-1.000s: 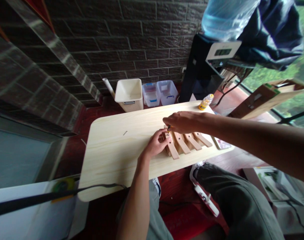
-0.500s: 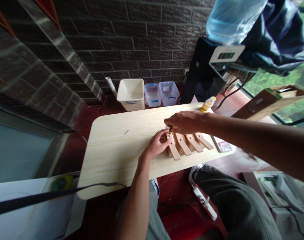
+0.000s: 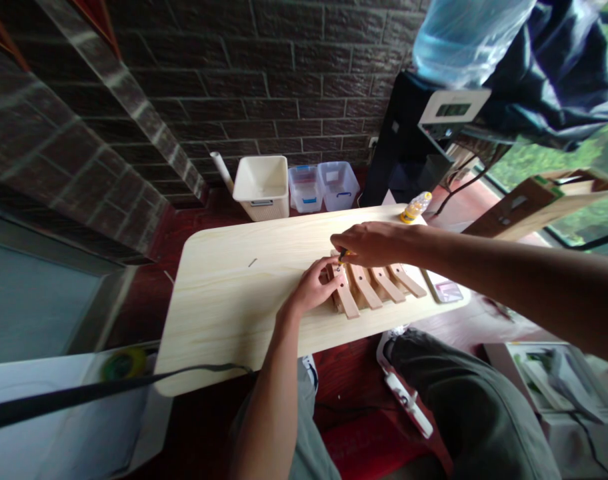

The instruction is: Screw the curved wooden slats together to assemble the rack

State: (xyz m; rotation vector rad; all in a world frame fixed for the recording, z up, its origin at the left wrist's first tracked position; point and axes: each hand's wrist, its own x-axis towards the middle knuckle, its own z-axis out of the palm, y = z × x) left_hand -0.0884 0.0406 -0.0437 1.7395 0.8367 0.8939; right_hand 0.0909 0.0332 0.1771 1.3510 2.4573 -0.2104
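Several angled wooden pieces [image 3: 368, 288] lie side by side on a base on the pale wooden table [image 3: 219, 293]. My left hand [image 3: 315, 285] grips the leftmost wooden piece [image 3: 349, 301], its fingers at the upper end and thumb on the near side. Above that same end, my right hand [image 3: 359, 244] is closed round a yellow and black screwdriver [image 3: 343, 255], which points down at a screw by the left fingertips. Most of the handle is hidden in the right hand.
A small dark rod [image 3: 253, 263] lies on the table's left half. At the right are a clear bottle with yellow [image 3: 416, 207] and a flat tray-like object [image 3: 447, 291]. Bins [image 3: 261, 190] stand behind the table; a black strap [image 3: 204, 368] crosses its near left corner.
The camera view has shifted very slightly. Both hands remain at the upper end of the leftmost wooden piece, with hardly any visible movement.
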